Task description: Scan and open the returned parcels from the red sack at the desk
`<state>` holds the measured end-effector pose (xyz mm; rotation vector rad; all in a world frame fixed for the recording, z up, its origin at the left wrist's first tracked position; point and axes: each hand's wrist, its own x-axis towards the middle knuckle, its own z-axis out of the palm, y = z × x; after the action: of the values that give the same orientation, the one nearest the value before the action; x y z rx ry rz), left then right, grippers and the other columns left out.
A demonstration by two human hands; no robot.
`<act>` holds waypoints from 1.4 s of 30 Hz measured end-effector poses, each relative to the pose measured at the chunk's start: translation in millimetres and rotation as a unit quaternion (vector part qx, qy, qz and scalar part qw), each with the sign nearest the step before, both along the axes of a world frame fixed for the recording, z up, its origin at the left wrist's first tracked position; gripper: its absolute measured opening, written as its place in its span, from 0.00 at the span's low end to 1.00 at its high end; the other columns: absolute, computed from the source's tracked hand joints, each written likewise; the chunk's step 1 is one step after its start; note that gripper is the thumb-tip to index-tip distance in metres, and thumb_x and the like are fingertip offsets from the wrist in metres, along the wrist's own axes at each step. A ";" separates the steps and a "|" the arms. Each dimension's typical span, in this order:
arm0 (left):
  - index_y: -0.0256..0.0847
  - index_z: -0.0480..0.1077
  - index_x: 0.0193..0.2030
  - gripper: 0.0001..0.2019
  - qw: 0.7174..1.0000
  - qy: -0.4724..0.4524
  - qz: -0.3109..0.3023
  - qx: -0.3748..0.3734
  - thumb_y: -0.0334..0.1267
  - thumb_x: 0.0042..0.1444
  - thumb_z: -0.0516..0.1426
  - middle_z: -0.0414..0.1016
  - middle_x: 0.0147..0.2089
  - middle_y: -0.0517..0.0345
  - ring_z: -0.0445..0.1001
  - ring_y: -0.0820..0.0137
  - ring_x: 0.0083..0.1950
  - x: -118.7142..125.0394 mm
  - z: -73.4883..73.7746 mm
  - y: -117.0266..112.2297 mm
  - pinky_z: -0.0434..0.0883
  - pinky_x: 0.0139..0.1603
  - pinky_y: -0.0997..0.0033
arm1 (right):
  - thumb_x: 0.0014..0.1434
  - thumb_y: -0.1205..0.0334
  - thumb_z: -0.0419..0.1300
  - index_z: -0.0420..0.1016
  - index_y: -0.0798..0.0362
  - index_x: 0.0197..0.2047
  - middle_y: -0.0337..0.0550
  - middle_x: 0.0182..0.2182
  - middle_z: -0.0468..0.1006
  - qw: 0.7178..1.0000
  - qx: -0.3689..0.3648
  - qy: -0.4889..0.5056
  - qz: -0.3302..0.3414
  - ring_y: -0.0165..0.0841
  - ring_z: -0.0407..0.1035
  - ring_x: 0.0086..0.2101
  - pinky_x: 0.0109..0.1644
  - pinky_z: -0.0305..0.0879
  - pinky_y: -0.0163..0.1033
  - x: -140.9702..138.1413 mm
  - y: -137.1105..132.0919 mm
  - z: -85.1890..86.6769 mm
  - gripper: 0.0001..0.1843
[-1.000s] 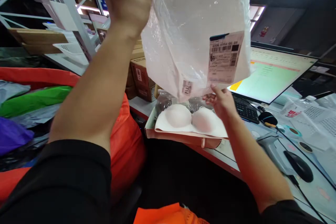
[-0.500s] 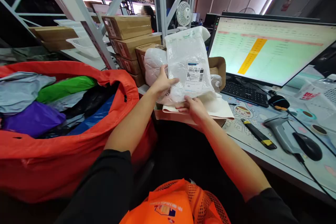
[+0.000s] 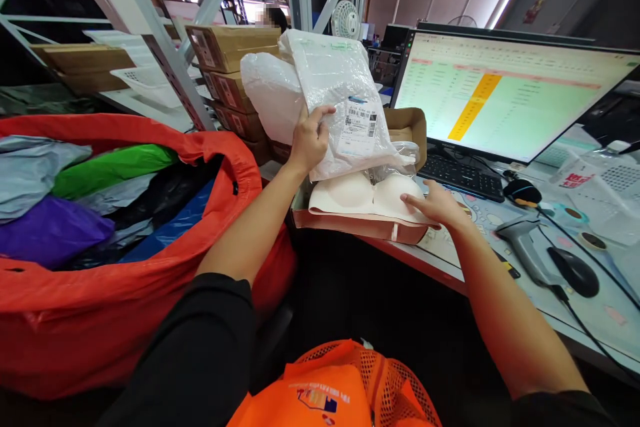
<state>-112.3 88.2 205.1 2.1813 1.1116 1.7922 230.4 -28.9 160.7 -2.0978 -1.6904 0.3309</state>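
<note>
My left hand [image 3: 311,140] is closed on a white plastic mailer [image 3: 343,73] with a printed shipping label, its thumb behind and fingers on the front. Another white plastic bag [image 3: 270,97], puffy, leans out to the left behind that hand. Below the mailer a cream bra [image 3: 345,193] lies in an open cardboard box [image 3: 360,227], cups up. My right hand [image 3: 437,205] is at the right end of the bra, thumb stretched over the cup and fingers apart; its lower fingers are partly hidden at the box edge. Clear plastic wrap [image 3: 407,153] shows behind the cups.
A red fabric bin [image 3: 235,167] full of coloured parcels stands at left. Stacked cartons [image 3: 230,50] rise behind it. On the desk at right are a monitor [image 3: 505,93], keyboard [image 3: 465,172], barcode scanner [image 3: 525,247], mouse [image 3: 573,270] and tape rolls [image 3: 593,240].
The mailer and puffy bag have shifted left and up with my left hand. My right hand has left the mailer and moved right, uncovering the bra in the box.
</note>
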 end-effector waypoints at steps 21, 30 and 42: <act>0.39 0.74 0.66 0.21 0.995 0.090 -0.044 0.026 0.39 0.70 0.55 0.72 0.66 0.40 0.72 0.54 0.70 -2.8 6.0 41.4 0.65 0.77 0.51 | 0.60 0.54 0.73 0.82 0.46 0.43 0.37 0.32 0.79 0.867 0.309 0.349 0.173 0.32 0.69 0.31 0.34 0.65 0.37 -2.1 -78.3 29.9 0.10; 0.37 0.76 0.65 0.24 0.990 0.082 -0.097 -0.067 0.36 0.64 0.55 0.75 0.67 0.43 0.72 0.54 0.69 8.3 -24.7 33.3 0.65 0.77 0.51 | 0.39 0.47 0.74 0.75 0.49 0.40 0.37 0.32 0.79 0.824 0.253 0.507 0.003 0.33 0.69 0.31 0.36 0.68 0.39 -21.5 -1.2 5.7 0.27; 0.39 0.79 0.59 0.23 0.951 0.059 -0.199 -0.229 0.45 0.61 0.60 0.81 0.45 0.51 0.79 0.61 0.45 1.7 -23.3 57.6 0.78 0.55 0.58 | 0.39 0.47 0.68 0.79 0.52 0.39 0.41 0.31 0.79 0.910 0.167 0.377 -0.042 0.36 0.69 0.31 0.33 0.64 0.40 -8.6 19.0 -17.1 0.25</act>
<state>-110.6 145.8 181.8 2.0547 0.9056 1.1187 221.7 -10.0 143.7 -1.4946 -1.0932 0.6679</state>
